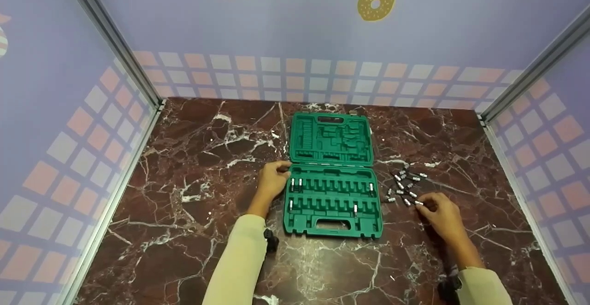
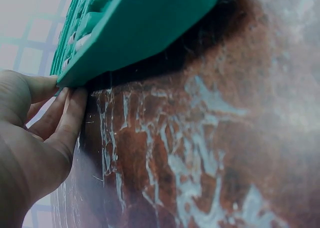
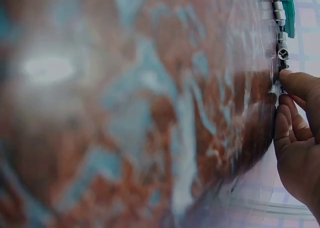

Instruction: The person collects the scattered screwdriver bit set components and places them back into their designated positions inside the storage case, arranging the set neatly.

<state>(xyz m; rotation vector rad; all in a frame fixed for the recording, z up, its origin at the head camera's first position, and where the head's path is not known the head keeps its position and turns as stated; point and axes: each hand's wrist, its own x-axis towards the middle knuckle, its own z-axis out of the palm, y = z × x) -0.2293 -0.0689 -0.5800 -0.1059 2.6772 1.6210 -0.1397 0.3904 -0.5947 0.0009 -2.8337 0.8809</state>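
An open green plastic tool case lies flat, its lid folded back, with several metal bit sockets standing in its slots. My left hand pinches the left edge of the case near the hinge, thumb above and fingers below in the left wrist view. To the right of the case is a loose pile of small silver-and-black bit sockets. My right hand is at the pile's near right side, thumb and forefinger pinching one bit socket; the fingertips partly hide it.
The case lid with its moulded recesses lies towards the back. A dark red marbled tabletop carries everything. Patterned panels in metal frames enclose the table at the back and both sides.
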